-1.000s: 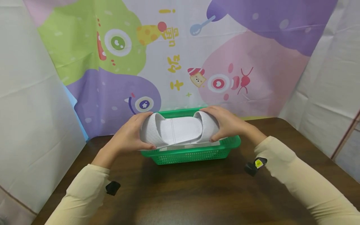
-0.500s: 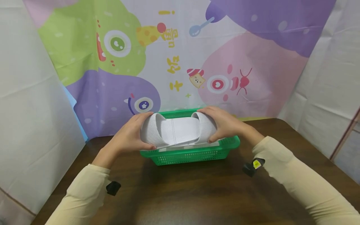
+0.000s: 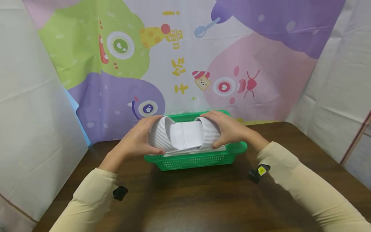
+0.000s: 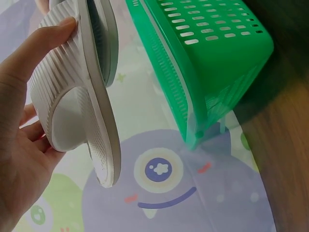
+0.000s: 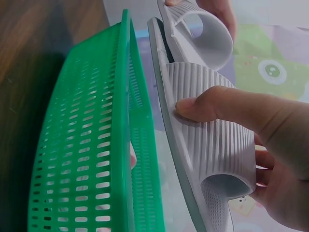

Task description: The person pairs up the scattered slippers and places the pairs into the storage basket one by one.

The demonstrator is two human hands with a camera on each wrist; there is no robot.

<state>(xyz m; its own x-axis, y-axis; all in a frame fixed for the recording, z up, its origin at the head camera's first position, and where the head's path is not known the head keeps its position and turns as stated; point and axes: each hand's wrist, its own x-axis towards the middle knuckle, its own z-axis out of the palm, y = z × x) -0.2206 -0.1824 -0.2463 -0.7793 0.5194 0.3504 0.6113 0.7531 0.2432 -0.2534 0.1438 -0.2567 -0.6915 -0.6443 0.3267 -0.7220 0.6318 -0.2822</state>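
Note:
Two pale ribbed slide slippers are held over the green basket (image 3: 197, 158). My left hand (image 3: 137, 138) grips the left slipper (image 3: 160, 135) by its strap, thumb in front and fingers behind. The strap of the right slipper (image 3: 210, 133) is gripped by my right hand (image 3: 232, 130), its thumb (image 5: 198, 107) pressed on the ribs. The slippers point opposite ways and their soles overlap in the middle. In the left wrist view, the left slipper (image 4: 63, 63) stands on edge beside the basket's rim. The right wrist view shows the right slipper (image 5: 212, 140) with the other close beyond it.
Something white (image 3: 200, 150) shows inside the basket, mostly hidden by the slippers. The basket stands on a dark wooden table (image 3: 197, 199), near its back edge. A printed cartoon cloth (image 3: 185, 58) hangs right behind, with pale cloth walls (image 3: 26, 96) at both sides.
My left hand has moved slightly right and my right hand slightly left, each with its slipper. The two straps are closer together and the soles overlap more.

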